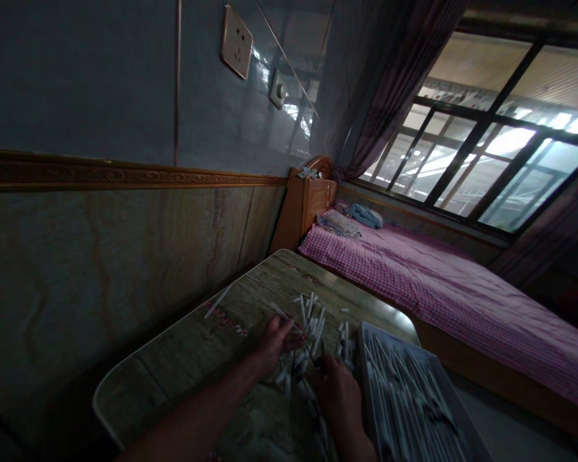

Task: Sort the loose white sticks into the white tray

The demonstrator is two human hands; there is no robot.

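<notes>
My left hand (pixel 273 343) is over the middle of the table, its thumb and fingers pinching a slim white tube (pixel 283 313) that points up and to the left. Close by on the right, my right hand (pixel 336 385) is closed, with a thin dark rod (pixel 311 354) reaching from its fingertips toward the left hand. Beneath and between both hands lies a loose pile of short white tubes (pixel 315 327). A small group of white tubes (pixel 345 340) rests just beyond the right hand. The dim light hides finer detail.
An open box (pixel 363 359) full of long thin white sticks with dark parts stands at the table's right side. One white stick (pixel 218 301) lies near the wall edge of the table (pixel 173 359). A bed with a pink checked cover (pixel 390 269) is beyond.
</notes>
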